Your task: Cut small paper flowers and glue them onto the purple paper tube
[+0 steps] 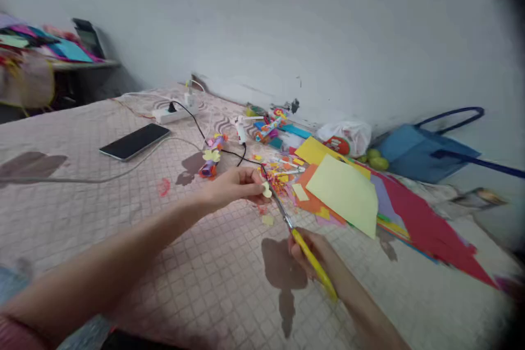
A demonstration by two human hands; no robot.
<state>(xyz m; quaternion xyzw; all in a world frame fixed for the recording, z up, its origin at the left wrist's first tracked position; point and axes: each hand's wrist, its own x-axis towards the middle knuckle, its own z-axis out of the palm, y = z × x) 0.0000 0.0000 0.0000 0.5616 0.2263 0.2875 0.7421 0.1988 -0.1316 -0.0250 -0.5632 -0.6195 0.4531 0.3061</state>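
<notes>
Between the thumb and fingers of my left hand [240, 186] is a small pale yellow paper piece [267, 190] with a rounded outline. My right hand [315, 254] grips yellow-handled scissors [311, 262], whose blades point up and left toward the paper piece. Whether the blades touch the paper is too small to tell. Just beyond my left hand stands a purple and orange paper craft [212, 161] with pale yellow shapes on it. A small yellow paper scrap [268, 220] lies on the patterned cloth below the blades.
Coloured sheets [344, 191] spread out at the right, beside paper scraps. A glue gun [240, 130], power strip [174, 113] and phone [135, 141] lie farther back, with cables across the cloth. A blue bag [422, 150] leans by the wall.
</notes>
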